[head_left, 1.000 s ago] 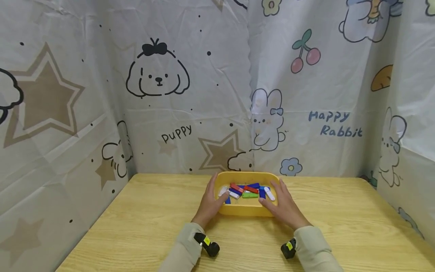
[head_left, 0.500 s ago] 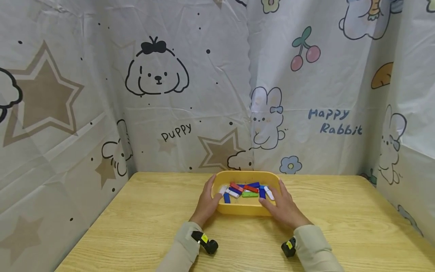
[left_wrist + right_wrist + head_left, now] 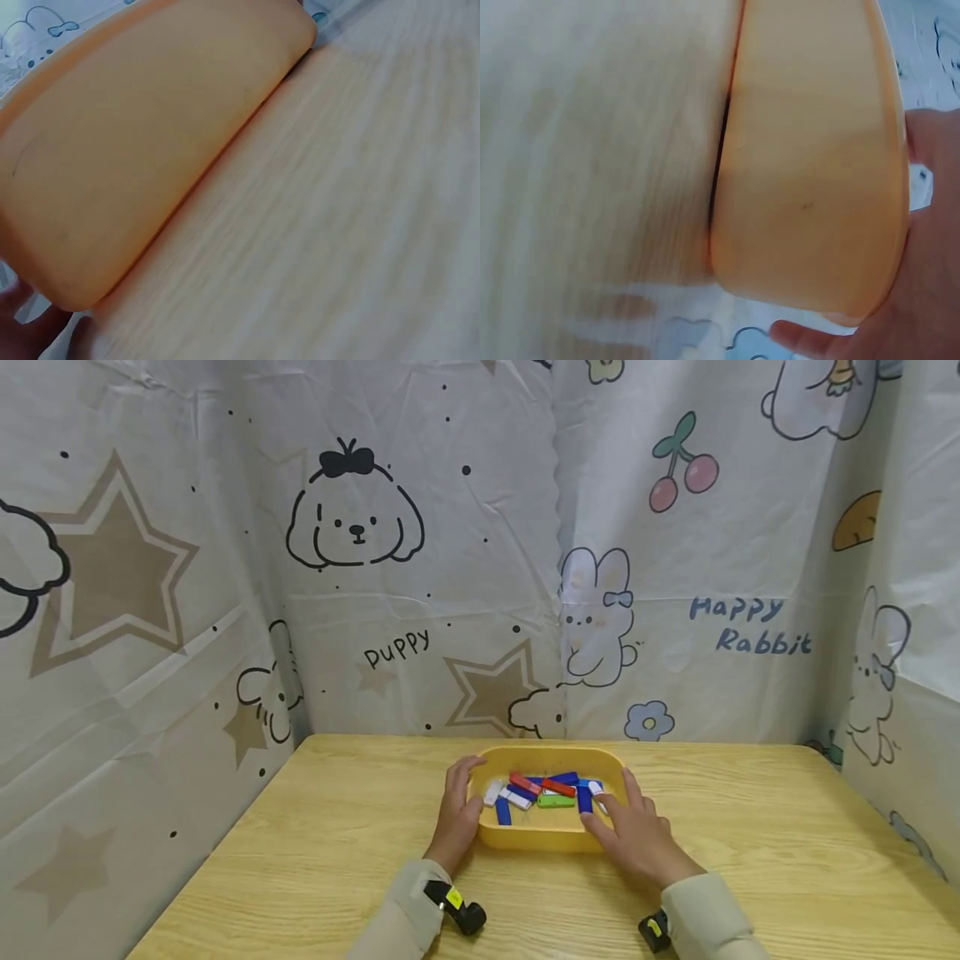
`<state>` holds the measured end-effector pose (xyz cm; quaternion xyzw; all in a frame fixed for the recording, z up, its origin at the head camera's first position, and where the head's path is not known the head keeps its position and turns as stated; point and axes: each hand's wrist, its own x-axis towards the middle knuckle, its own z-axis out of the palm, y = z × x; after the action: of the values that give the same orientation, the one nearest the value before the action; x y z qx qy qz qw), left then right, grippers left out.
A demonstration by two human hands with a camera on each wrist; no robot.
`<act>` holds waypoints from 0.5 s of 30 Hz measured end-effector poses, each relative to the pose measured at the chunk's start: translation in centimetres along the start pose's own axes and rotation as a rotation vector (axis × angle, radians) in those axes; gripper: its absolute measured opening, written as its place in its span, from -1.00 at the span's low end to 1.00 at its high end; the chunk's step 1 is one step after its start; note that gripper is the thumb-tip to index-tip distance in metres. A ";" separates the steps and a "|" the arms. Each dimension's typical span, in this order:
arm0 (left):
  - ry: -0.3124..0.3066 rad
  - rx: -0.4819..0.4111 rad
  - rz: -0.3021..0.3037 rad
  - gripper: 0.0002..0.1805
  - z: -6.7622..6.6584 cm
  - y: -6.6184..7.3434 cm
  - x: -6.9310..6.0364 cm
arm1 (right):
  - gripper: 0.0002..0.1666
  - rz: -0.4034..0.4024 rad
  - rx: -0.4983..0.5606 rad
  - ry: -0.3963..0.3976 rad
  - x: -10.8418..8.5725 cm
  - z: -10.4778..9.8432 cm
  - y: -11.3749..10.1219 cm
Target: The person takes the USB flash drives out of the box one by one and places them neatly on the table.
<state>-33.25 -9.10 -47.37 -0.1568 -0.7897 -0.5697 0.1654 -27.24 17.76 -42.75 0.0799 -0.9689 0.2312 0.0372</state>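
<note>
Head view: yellow tray [image 3: 525, 839], near the table's [image 3: 375, 810] far edge, containing small red, blue, white, green sticks [image 3: 556, 802]; left hand [image 3: 456, 820] and right hand [image 3: 641, 839], part-curled, gripping its ends. Left wrist view: tray's outer wall [image 3: 150, 150]. Right wrist view: right hand round tray's end

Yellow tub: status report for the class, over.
Left hand grips left end, right hand grips right end. Yellow tub upright, small coloured pieces inside. Nothing seen in its way; patterned curtain behind.
</note>
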 end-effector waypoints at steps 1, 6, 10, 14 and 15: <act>-0.016 -0.021 -0.018 -0.28 0.0 0.0 -0.2 | -0.20 0.002 -0.018 -0.005 -0.3 0.0 -0.2; -0.106 -0.150 -0.100 -0.11 -0.2 0.1 -0.8 | -0.08 0.015 -0.085 -0.042 -1.7 -0.2 -0.9; -0.136 -0.185 -0.124 -0.10 -0.4 0.1 -1.0 | -0.06 0.024 -0.107 -0.058 -2.0 -0.3 -1.2; -0.115 -0.162 -0.154 -0.16 -0.3 0.3 -1.0 | -0.04 0.032 -0.112 -0.064 -2.0 -0.4 -1.2; -0.108 -0.151 -0.158 -0.17 -0.3 0.3 -0.9 | -0.04 0.033 -0.113 -0.064 -2.0 -0.4 -1.2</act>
<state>-32.25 -9.32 -47.44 -0.1368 -0.7622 -0.6293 0.0649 -25.06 17.16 -42.11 0.0691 -0.9823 0.1742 0.0070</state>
